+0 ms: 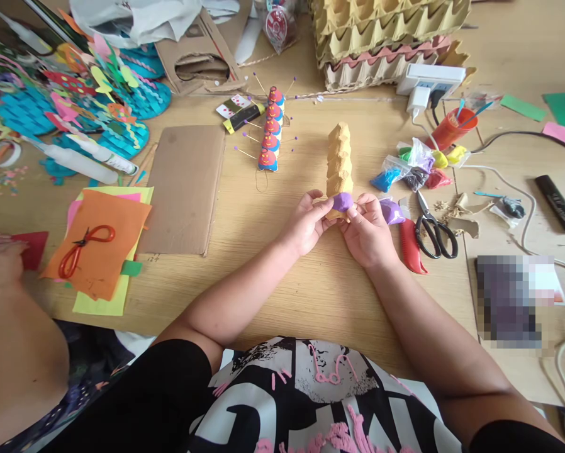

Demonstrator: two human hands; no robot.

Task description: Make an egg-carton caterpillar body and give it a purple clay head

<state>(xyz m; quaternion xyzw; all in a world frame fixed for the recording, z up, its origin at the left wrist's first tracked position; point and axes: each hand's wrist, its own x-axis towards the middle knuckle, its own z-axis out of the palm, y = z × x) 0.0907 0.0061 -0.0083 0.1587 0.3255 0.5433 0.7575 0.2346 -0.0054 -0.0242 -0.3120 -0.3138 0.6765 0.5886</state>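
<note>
A yellow-brown egg-carton strip point(340, 160) with a row of bumps points away from me. Purple clay point(342, 202) covers its nearest bump. My left hand point(309, 223) holds the strip's near end from the left, fingers closed on it, thumb against the clay. From the right, my right hand point(368, 229) grips the same end, its thumb beside the clay. Left of the strip stands a red and blue caterpillar point(272, 129) with smiling faces and purple-tipped sticks. A bag of purple clay point(392, 211) lies just right of my right hand.
Black-handled scissors point(436, 229) and a red cutter point(412, 246) lie right of my hands, with clay bags point(417, 167) behind. Cardboard point(185, 189) and orange paper point(98, 245) are at left. Egg trays point(391, 38) stand behind. Another person's arm point(16, 340) rests far left.
</note>
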